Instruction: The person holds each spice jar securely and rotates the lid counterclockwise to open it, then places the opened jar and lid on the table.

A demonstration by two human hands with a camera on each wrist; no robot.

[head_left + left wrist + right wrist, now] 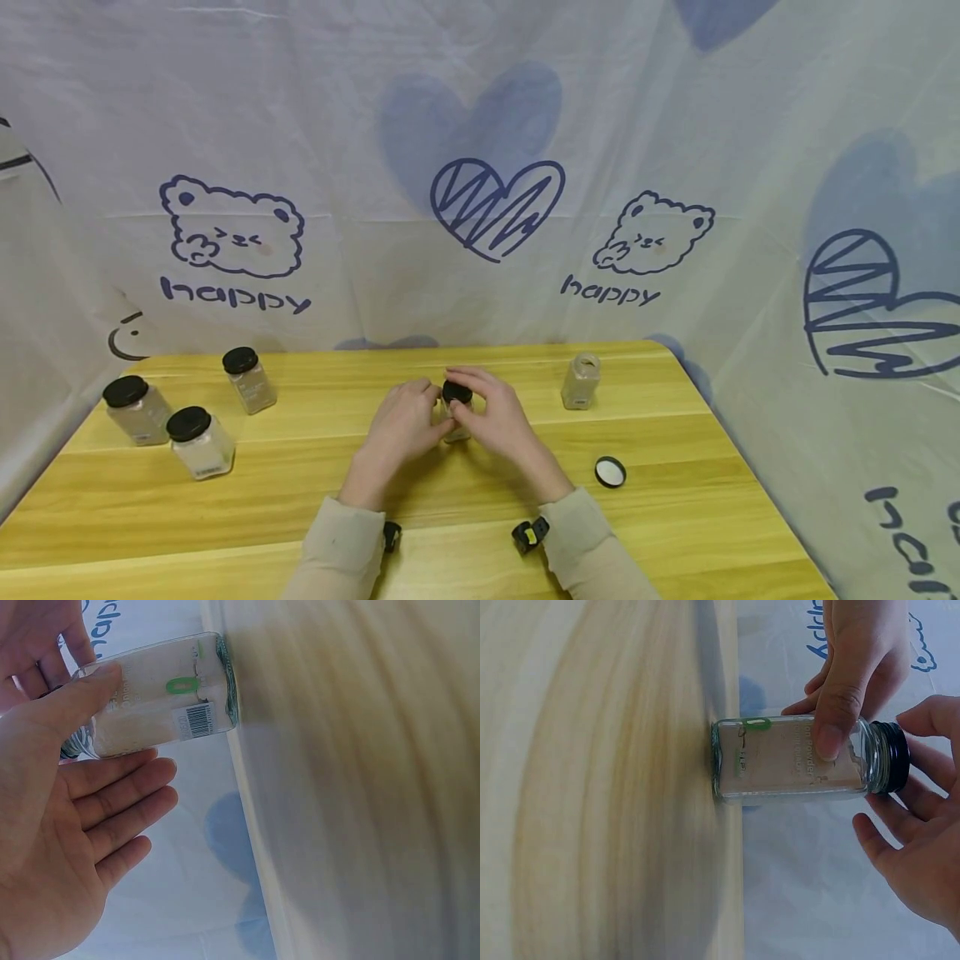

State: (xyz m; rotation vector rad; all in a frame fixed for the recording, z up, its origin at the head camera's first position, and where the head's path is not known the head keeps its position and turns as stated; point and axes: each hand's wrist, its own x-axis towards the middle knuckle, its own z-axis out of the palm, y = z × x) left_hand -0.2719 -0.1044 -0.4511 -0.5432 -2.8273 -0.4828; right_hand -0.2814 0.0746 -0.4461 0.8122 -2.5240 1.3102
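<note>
A square glass jar of tan powder stands upright on the table in front of me, with a green mark and a barcode label. My left hand holds its body, thumb on one face; in the left wrist view the other fingers lie fairly straight beside the glass. At the top, my right hand has thumb and fingers about the black lid, which sits on the jar's neck. Part of the right fingers is hidden behind the lid in the right wrist view.
Right of my hands stands a lidless jar, and nearer me lies a loose black lid, white inside up. Three black-lidded jars, one at the back, stand on the left of the wooden table. A printed curtain hangs behind.
</note>
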